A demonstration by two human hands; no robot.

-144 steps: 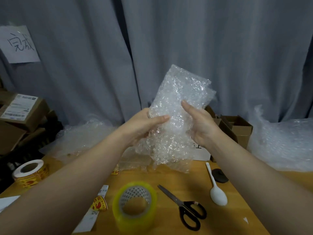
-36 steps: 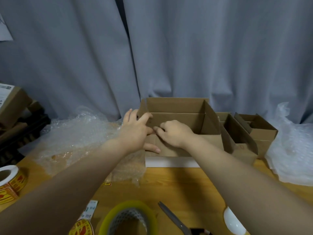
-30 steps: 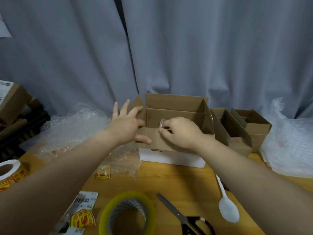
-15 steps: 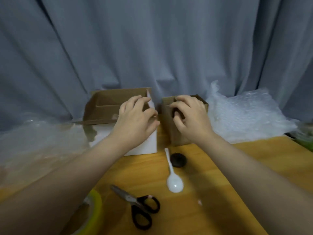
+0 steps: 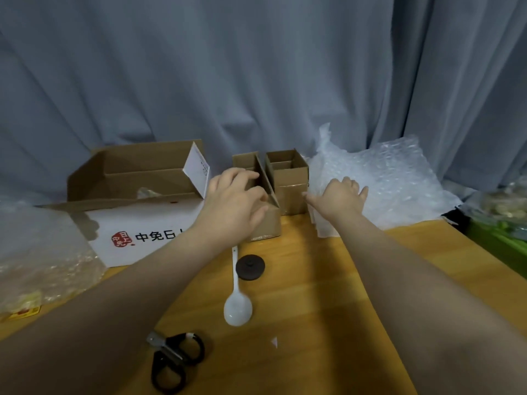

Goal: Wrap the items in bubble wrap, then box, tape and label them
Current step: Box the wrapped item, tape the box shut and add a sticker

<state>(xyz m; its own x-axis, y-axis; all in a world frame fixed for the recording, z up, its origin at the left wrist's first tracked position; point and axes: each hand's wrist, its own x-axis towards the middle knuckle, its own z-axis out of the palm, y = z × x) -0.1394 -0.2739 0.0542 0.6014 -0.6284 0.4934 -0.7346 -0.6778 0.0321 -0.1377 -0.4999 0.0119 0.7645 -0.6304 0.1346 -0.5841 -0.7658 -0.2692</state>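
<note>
A large open cardboard box (image 5: 148, 232) with a white printed front stands at the left, and a bit of clear bubble-wrapped bundle (image 5: 147, 192) shows inside it. Two small brown boxes stand open in the middle, a near one (image 5: 269, 223) and a far one (image 5: 289, 181). My left hand (image 5: 233, 203) hovers in front of the near small box with loosely bent fingers and holds nothing. My right hand (image 5: 339, 198) reaches with spread fingers onto the edge of a bubble wrap pile (image 5: 393, 181) at the right.
On the wooden table (image 5: 313, 309) lie a white spoon (image 5: 236, 306), a small black lid (image 5: 250, 267) and black-handled scissors (image 5: 176, 357). More bubble wrap (image 5: 37, 252) is heaped at the left. A green crate (image 5: 499, 243) sits at the right edge. A grey curtain hangs behind.
The wrapped bundle went from my hands into the large box. The view swung right. My right hand left the small box and moved to the bubble wrap; my left hand shifted off the large box.
</note>
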